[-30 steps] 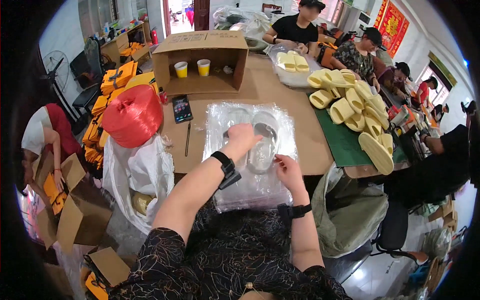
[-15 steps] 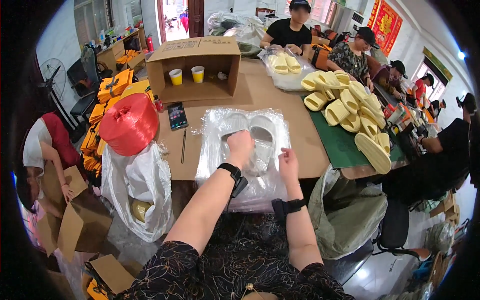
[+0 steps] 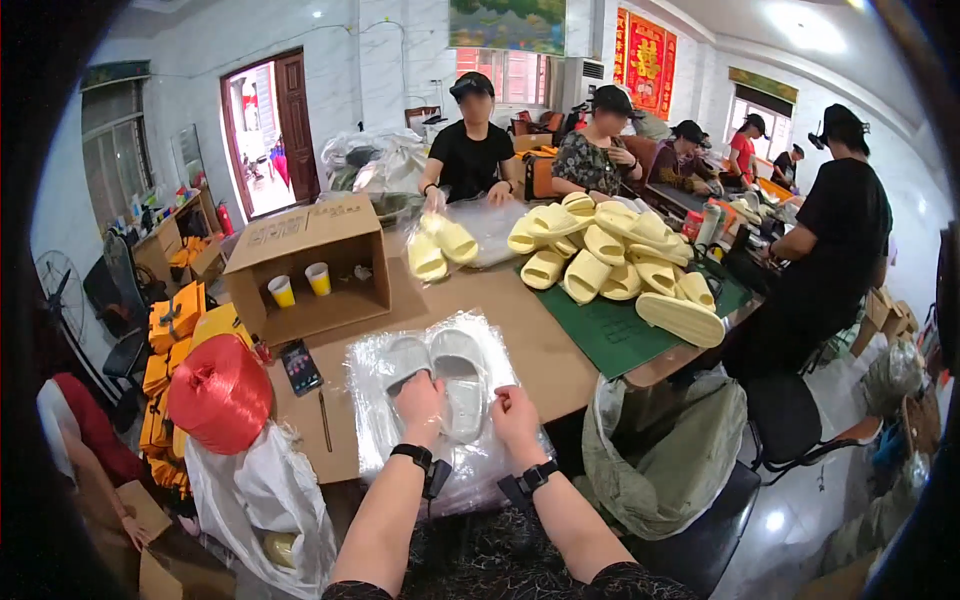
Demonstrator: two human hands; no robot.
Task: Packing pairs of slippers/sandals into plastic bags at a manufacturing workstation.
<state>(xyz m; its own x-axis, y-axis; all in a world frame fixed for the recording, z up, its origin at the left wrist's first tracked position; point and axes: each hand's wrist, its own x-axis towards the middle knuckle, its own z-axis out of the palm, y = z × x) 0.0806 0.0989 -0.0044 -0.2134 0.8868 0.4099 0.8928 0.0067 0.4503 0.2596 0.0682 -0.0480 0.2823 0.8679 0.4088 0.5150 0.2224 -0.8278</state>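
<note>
Carton (image 3: 300, 230), open-fronted, w/ 2 yellow-white cups (image 3: 318, 280) inside. In front of carton, slightly R: grey slippers (image 3: 463, 402) w/ clear bags (image 3: 374, 425) (in or on, can't tell). L hand (image 3: 419, 405) over one slipper, R hand (image 3: 515, 416) part-curled beside the other; grips unclear. Farther in front of carton: white sack (image 3: 235, 490) w/ tan lump (image 3: 280, 549).

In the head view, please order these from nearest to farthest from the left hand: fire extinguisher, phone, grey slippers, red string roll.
1. Grey slippers: right at the left hand.
2. Phone: left of the hand.
3. Red string roll: farther left, past the phone.
4. Fire extinguisher: far back, on the left.
</note>
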